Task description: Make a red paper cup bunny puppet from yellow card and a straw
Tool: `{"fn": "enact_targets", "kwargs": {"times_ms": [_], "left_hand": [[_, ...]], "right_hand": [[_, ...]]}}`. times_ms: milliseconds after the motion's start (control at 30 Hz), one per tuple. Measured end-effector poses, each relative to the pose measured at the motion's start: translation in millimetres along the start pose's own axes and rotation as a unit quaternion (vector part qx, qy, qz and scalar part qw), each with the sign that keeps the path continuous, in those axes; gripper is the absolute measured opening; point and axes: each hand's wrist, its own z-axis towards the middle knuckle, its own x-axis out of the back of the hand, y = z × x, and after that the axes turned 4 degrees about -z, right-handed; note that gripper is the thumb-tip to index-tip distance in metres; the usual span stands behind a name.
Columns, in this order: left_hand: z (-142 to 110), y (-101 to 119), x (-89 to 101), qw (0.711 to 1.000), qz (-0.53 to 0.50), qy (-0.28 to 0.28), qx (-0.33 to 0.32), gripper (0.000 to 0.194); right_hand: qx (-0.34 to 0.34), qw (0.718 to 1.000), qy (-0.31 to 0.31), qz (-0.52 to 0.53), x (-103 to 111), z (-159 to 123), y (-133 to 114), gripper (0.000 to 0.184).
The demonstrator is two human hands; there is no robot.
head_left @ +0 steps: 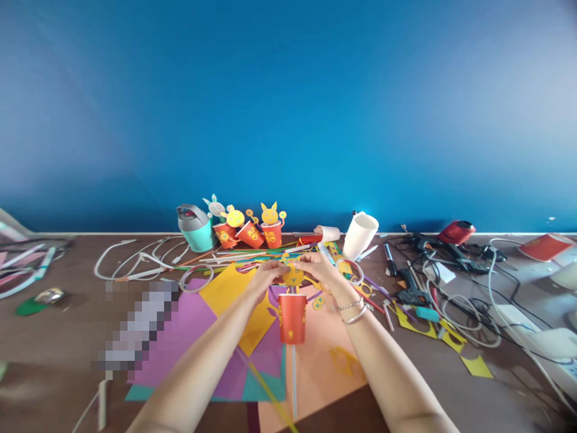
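A yellow paper animal face (294,275) stands just above a red paper cup (292,322). A pale straw-like stick (294,379) sticks out below the cup. My left hand (269,278) pinches the face's left side near an ear. On the other side, the fingers of my right hand (318,269) are closed at the opposite ear, partly covering it. Beneath my arms lie purple paper (184,337), yellow-orange paper (238,300) and peach paper (324,367). Small yellow cutouts (318,303) rest near the cup.
Finished-looking red cups with paper animal heads (271,234) line the wall beside a teal container (197,231). A white cup (360,236) stands to their right. At right lie a black glue gun (411,288), tangled cables (473,313) and paper scraps (476,367). Tape rolls (196,279) flank my hands.
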Motion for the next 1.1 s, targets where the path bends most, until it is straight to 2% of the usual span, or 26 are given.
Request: {"fn": "enact_targets", "kwargs": {"times_ms": [200, 533, 767, 933, 1100], "left_hand": [[-3, 3, -3.9, 1.000, 0.011, 0.009, 0.001, 0.029], [-2, 1, -3.4, 1.000, 0.015, -0.022, -0.007, 0.028], [-2, 1, -3.5, 1.000, 0.020, -0.009, -0.010, 0.026], [-3, 2, -4.0, 1.000, 0.016, -0.015, -0.004, 0.025], [-3, 2, -4.0, 1.000, 0.006, -0.012, 0.001, 0.025]], "right_hand": [[-0.001, 1.000, 0.025, -0.017, -2, 3, 4, 0.034], [0.010, 0.998, 0.049, -0.039, -8, 8, 9, 0.029], [0.009, 0.999, 0.023, -0.033, -7, 5, 6, 0.032], [0.016, 1.000, -0.005, -0.027, 1, -1, 2, 0.042], [0.021, 0.999, -0.008, -0.024, 5, -2, 0, 0.045]]}}
